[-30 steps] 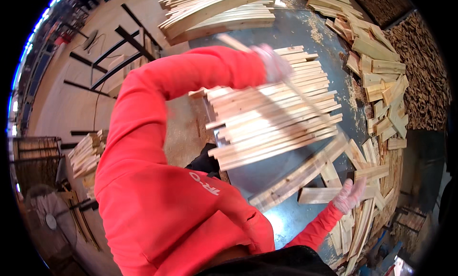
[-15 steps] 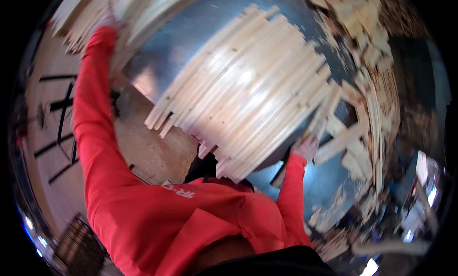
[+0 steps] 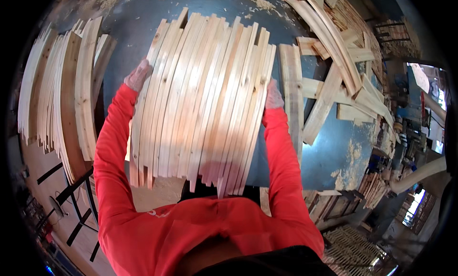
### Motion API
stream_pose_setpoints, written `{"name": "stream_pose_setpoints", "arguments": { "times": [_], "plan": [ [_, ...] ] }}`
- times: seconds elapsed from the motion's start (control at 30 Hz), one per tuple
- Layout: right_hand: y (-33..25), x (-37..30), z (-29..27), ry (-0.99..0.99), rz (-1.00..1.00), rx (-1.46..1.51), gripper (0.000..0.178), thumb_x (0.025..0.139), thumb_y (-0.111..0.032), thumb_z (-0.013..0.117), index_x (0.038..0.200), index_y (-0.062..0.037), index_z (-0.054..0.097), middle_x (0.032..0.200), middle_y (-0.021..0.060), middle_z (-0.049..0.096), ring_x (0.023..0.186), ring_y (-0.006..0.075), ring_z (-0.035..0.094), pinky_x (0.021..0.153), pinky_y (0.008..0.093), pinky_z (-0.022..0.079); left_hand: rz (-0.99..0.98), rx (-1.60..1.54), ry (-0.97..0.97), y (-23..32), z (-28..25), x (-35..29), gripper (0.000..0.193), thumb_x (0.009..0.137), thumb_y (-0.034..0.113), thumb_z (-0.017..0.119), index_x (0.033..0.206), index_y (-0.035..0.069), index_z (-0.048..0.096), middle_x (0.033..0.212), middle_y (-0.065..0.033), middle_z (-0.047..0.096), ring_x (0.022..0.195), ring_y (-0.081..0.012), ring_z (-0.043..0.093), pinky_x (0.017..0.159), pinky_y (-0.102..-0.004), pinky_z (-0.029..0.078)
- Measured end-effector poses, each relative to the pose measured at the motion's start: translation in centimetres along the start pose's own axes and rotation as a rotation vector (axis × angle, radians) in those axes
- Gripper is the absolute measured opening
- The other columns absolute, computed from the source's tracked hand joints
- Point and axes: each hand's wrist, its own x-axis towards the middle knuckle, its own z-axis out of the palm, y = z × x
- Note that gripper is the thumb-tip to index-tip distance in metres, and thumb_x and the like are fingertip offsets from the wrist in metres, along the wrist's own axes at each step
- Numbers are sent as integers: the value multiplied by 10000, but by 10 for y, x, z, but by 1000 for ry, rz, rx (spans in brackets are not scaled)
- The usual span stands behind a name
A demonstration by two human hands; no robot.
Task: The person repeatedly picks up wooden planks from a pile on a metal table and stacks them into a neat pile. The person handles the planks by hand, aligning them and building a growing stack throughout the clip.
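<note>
A wide layer of pale wooden strips (image 3: 202, 94) lies side by side on the blue-grey tabletop, with uneven ends reaching toward my body. My gloved left hand (image 3: 137, 75) is pressed against the left long side, its fingers along the outermost strip. Against the right side my gloved right hand (image 3: 274, 94) holds the outer strip; most of its fingers are hidden. Between them, the two hands clasp the layer. A separate wooden board (image 3: 291, 92) lies just right of my right hand, apart from it.
More long strips and boards (image 3: 67, 94) are stacked at the left. Crossed offcuts (image 3: 329, 94) and curved boards lie at the right on the table (image 3: 329, 161), with wood shavings (image 3: 352, 159) around. A black metal frame (image 3: 71, 204) stands at lower left, a pale hose (image 3: 420, 173) at far right.
My left hand has come from the stack at upper left to the layer's left side. My right hand has left a board and now holds the right side. The view has turned.
</note>
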Motion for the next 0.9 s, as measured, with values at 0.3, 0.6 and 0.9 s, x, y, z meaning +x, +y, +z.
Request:
{"name": "stream_pose_setpoints", "arguments": {
  "times": [0.3, 0.6, 0.9],
  "plan": [
    [0, 45, -19, -194, 222, 544, 752, 963, -641, 227, 1434, -77, 389, 1393, 119, 486, 1214, 247, 524, 1027, 335, 429, -122, 156, 66, 45, 15, 14, 638, 947, 594, 441, 1306, 75, 533, 1208, -145, 619, 1097, -231, 579, 976, -311, 408],
    [-26, 29, -8, 47, 363, 1160, 828, 912, -689, 380, 1470, -78, 330, 1424, 130, 457, 1252, 272, 506, 1040, 379, 428, -68, -707, -218, 46, 26, -10, 619, 967, 536, 455, 1356, 56, 493, 1246, -114, 607, 1112, -217, 578, 956, -346, 471],
    [-145, 69, -93, 247, -396, 239, 603, 984, -437, 435, 1447, -64, 333, 1381, 158, 503, 1215, 281, 546, 984, 410, 482, 282, -439, 37, 197, 19, -28, 632, 985, 509, 412, 1413, 43, 408, 1361, -110, 518, 1182, -223, 540, 1020, -356, 430]
  ]
}}
